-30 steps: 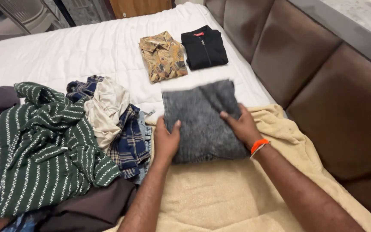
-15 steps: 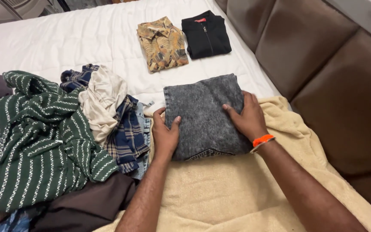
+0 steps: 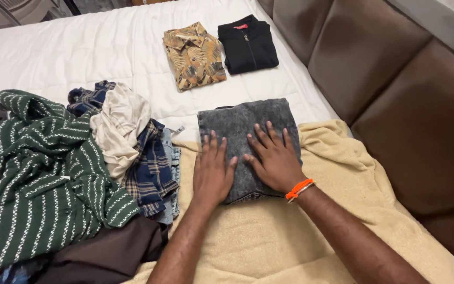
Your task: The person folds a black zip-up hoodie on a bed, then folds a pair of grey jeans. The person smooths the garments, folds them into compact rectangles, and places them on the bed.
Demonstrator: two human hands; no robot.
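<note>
**Both hands pressing flat on a folded grey garment**

Head view: the left hand [image 3: 214, 171] and the right hand [image 3: 274, 160] are lying palm down, fingers spread wide, side by side on the folded grey garment [image 3: 245, 126]; neither is gripping anything. An orange band [image 3: 299, 188] is sitting on the right wrist. The grey garment is resting on a beige blanket [image 3: 342, 173] on the bed [image 3: 53, 58], near the brown padded headboard [image 3: 395, 79]. Farther up the white bedding, a folded patterned shirt [image 3: 194, 55] and a folded black jacket [image 3: 248, 44] are lying just beside each other. To the left, a loose pile is holding a green striped garment [image 3: 38, 179], a cream cloth [image 3: 119, 126] and a blue plaid shirt [image 3: 151, 168].
</note>
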